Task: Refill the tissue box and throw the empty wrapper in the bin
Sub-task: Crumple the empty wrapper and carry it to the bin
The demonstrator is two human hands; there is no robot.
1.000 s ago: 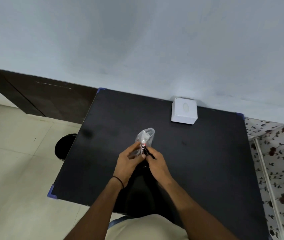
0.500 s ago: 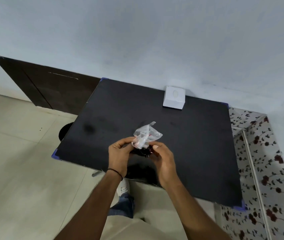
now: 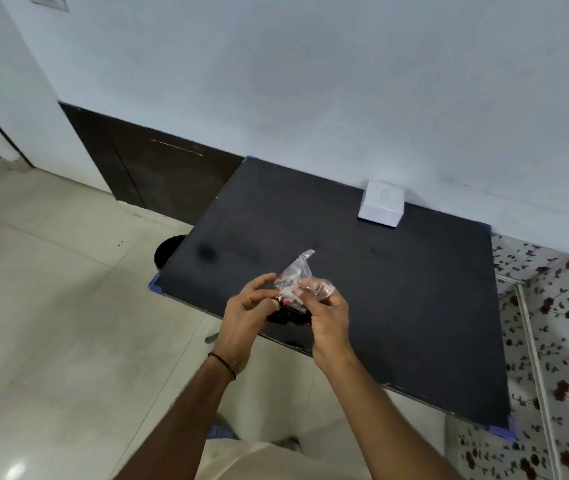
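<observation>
A crumpled clear plastic wrapper (image 3: 297, 275) with red and black print is held between both hands above the near edge of the black table (image 3: 397, 299). My left hand (image 3: 246, 308) pinches its lower left part. My right hand (image 3: 328, 313) grips it from the right, with film draped over the fingers. A white tissue box (image 3: 382, 204) with an oval top opening stands at the table's far edge against the wall. A dark round bin (image 3: 168, 249) shows on the floor, partly hidden under the table's left side.
Pale floor tiles (image 3: 51, 323) spread to the left of the table. A dark wooden panel (image 3: 144, 168) lines the wall base behind. A floral-patterned surface (image 3: 560, 341) with a white rail lies to the right. My legs and shoes show below.
The view has pulled back from the table and turned left, so more floor shows. Both hands keep the wrapper, now crumpled tighter and held nearer the table's front edge.
</observation>
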